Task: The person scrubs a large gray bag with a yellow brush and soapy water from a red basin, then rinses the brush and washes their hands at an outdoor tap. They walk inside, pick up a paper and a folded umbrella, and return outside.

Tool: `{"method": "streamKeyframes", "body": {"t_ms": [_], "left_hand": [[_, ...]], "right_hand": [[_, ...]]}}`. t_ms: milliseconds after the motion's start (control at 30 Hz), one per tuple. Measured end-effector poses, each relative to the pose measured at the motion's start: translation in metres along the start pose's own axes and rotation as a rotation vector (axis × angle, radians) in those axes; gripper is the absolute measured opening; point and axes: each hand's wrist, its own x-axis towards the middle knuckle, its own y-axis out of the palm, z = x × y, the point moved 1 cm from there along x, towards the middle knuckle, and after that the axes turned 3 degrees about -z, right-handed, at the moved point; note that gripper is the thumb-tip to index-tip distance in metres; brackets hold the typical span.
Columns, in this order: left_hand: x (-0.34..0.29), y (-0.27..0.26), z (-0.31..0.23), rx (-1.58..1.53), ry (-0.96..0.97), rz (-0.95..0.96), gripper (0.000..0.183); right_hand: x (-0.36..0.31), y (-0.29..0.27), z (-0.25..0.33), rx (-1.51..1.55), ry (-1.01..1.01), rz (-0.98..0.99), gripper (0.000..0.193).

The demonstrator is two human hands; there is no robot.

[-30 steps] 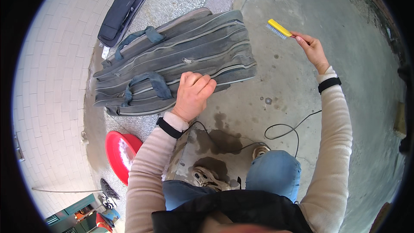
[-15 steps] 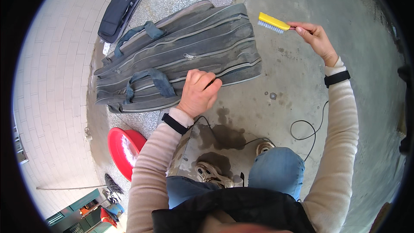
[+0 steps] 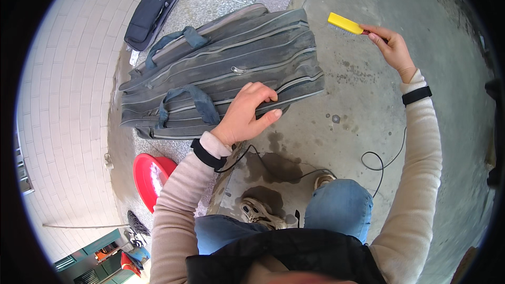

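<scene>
A long grey fabric bag (image 3: pixel 273 47) with several zips and two blue-grey strap handles (image 3: pixel 202 104) lies in front of me. My left hand (image 3: pixel 245 113) rests at the bag's near side, thumb apart from the curled fingers, with nothing visible between them. Out to the right, beyond the bag's end, my right hand (image 3: pixel 390 47) is closed round the thin dark handle of a yellow scrubbing brush (image 3: pixel 344 23). The brush is held above the concrete, its pale bristles pointing down and apart from the bag.
A red basin (image 3: pixel 143 179) with foamy-looking water stands at the left. Behind the bag lies a dark flat case (image 3: pixel 153 16) near the tiled wall (image 3: pixel 68 79). A black cable (image 3: pixel 381 165) loops across the floor. Wet patches (image 3: pixel 276 168) mark the concrete by my shoes.
My left hand has loosened from a closed grip, its thumb and fingers now apart. The brush in my right hand has moved slightly right and tilted, so less of its bristles shows.
</scene>
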Motion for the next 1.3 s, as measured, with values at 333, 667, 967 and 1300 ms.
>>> {"method": "streamKeyframes", "body": {"t_ms": [333, 667, 967, 1300], "left_hand": [[0.110, -0.013, 0.016, 0.724, -0.052, -0.188, 0.023], [0.123, -0.044, 0.018, 0.458, -0.049, -0.281, 0.013], [0.120, -0.033, 0.021, 0.421, 0.009, -0.283, 0.013], [0.121, -0.033, 0.021, 0.421, -0.002, -0.280, 0.011]], "right_hand": [[-0.027, 0.030, 0.018, 0.358, -0.041, -0.088, 0.025], [-0.009, 0.046, 0.031, 0.709, -0.017, 0.003, 0.031], [0.001, 0.079, -0.009, 0.205, -0.091, 0.011, 0.023], [0.007, 0.086, -0.019, -0.087, 0.434, 0.070, 0.025]]}}
